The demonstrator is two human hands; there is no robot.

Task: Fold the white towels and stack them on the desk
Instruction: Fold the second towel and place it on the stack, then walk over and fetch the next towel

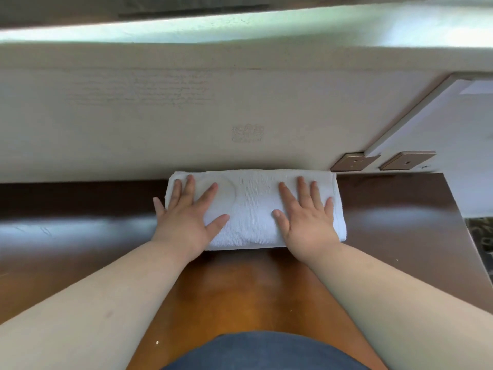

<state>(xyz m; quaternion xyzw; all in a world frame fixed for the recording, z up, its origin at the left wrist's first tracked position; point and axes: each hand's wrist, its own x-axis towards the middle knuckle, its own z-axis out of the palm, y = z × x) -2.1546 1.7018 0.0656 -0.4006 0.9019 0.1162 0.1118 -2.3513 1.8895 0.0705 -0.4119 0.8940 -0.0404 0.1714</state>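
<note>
A folded white towel lies on the dark wooden desk, its far edge against the wall. My left hand presses flat on the towel's left part, fingers spread and straight. On the right part my right hand lies flat the same way. The towel looks thick, with several layers; I cannot tell whether more than one towel is there.
The beige wall rises directly behind the desk. Two bronze socket plates sit on the wall at the right, under a white panel. The desk's right edge drops to patterned carpet.
</note>
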